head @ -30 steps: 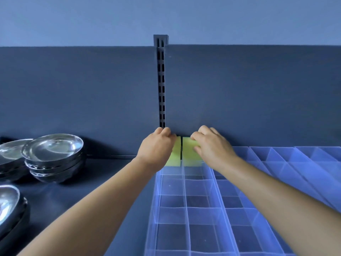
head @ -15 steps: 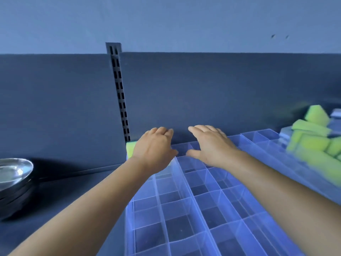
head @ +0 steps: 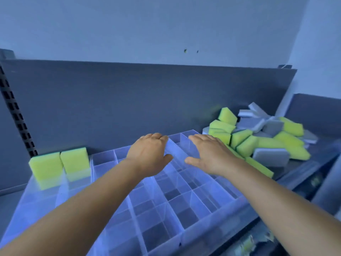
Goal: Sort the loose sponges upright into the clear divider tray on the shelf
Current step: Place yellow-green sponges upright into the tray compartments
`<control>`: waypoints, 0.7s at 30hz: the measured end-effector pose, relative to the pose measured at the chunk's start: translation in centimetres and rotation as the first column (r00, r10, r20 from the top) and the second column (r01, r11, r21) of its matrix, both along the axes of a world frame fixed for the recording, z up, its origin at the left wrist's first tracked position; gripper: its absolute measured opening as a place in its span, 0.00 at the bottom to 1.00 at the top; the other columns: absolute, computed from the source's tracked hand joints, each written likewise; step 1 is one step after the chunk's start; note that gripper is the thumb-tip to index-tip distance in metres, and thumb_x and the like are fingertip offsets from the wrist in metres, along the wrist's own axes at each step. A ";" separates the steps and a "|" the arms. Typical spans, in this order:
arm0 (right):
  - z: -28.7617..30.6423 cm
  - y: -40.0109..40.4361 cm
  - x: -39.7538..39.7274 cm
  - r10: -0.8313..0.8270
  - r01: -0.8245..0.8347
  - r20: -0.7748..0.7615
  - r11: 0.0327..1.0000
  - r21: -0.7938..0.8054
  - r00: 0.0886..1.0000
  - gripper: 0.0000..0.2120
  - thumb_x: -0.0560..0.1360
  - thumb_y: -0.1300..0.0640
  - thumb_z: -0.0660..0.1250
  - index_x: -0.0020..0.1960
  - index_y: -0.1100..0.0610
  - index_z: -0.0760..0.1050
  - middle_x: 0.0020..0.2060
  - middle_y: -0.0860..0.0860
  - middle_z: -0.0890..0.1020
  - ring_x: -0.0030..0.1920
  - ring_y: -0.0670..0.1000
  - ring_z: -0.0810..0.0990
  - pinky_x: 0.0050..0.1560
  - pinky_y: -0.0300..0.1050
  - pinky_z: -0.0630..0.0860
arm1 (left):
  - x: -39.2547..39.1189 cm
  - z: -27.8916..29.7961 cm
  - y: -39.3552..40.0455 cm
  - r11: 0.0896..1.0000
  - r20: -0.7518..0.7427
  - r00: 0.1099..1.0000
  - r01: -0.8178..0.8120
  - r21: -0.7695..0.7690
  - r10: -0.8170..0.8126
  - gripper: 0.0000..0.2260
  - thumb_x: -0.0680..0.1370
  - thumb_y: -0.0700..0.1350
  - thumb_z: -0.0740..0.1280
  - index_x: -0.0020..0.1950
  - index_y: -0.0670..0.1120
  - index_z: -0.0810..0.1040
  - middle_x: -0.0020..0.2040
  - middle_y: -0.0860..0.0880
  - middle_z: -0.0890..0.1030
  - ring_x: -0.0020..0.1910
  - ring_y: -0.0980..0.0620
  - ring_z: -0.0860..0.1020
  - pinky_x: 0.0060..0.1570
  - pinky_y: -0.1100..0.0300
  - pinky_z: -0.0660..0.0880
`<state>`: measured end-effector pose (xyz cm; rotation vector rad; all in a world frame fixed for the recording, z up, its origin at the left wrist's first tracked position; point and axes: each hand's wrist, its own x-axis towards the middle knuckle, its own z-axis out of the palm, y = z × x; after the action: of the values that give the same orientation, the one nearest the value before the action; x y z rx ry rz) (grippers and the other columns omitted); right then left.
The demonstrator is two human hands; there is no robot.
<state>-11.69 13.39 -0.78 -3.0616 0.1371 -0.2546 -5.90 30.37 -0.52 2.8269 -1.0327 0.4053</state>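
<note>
- Nearest you, the clear divider tray (head: 166, 215) has bare compartments along its front and middle rows, so you have plenty of slots to fill and little of the task done.
- Over the middle of the tray, your left hand (head: 149, 154) and right hand (head: 208, 154) both hover palm down, fingers loosely spread and holding nothing.
- At the tray's far left corner, two yellow sponges (head: 60, 163) stand upright side by side in adjoining cells; match that posture with the next ones.
- Farther right, just beside the tray's end, lies the loose pile of sponges (head: 262, 137), yellow and grey mixed, tumbled at all angles against the back panel (head: 147, 100).
- Reach your right hand to the nearest edge of the pile; one sponge there seems to lean on the tray wall, though blur makes that uncertain.
- Pinch each sponge by its narrow faces so it drops in on edge, and fill the cell next to the standing pair.
</note>
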 end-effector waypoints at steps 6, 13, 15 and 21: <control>0.1 -8.2 -3.0 -0.040 0.041 0.008 0.999 -0.008 0.999 0.34 0.76 0.40 0.61 0.76 0.52 0.54 0.75 0.48 0.60 0.74 0.51 0.58 0.73 0.47 0.56 | -2.7 -0.1 -8.1 1.000 -0.030 0.999 0.014 -0.016 -0.015 0.26 0.80 0.55 0.59 0.76 0.47 0.60 0.73 0.50 0.67 0.72 0.48 0.65 0.68 0.55 0.63; 0.3 -16.0 -5.2 -0.061 0.061 -0.010 0.998 0.002 0.998 0.31 0.78 0.45 0.60 0.77 0.52 0.53 0.76 0.49 0.59 0.75 0.52 0.57 0.73 0.48 0.56 | -4.2 -0.3 -15.3 1.000 -0.053 0.999 -0.007 -0.027 0.006 0.26 0.79 0.56 0.60 0.75 0.48 0.61 0.71 0.48 0.69 0.71 0.46 0.67 0.65 0.53 0.67; 0.5 -17.7 -5.3 -0.063 0.063 -0.001 0.998 0.018 0.998 0.31 0.78 0.46 0.60 0.77 0.52 0.53 0.76 0.49 0.59 0.75 0.52 0.56 0.73 0.48 0.56 | -4.2 -0.4 -16.9 1.000 -0.061 0.998 -0.014 -0.005 0.013 0.26 0.80 0.55 0.60 0.75 0.47 0.61 0.71 0.48 0.69 0.70 0.46 0.67 0.65 0.52 0.67; 0.3 -21.1 -3.5 -0.064 0.063 0.019 0.996 0.060 0.998 0.29 0.79 0.48 0.60 0.76 0.51 0.54 0.76 0.48 0.59 0.75 0.51 0.57 0.73 0.46 0.55 | -1.9 -0.6 -20.8 0.999 -0.062 0.998 -0.017 0.037 0.019 0.25 0.80 0.54 0.59 0.76 0.48 0.60 0.72 0.48 0.68 0.71 0.47 0.66 0.64 0.52 0.68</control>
<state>-15.15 -7.69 -0.44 -2.9975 0.2365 -0.2806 -7.82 9.54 -1.15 2.8632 -1.0135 0.3009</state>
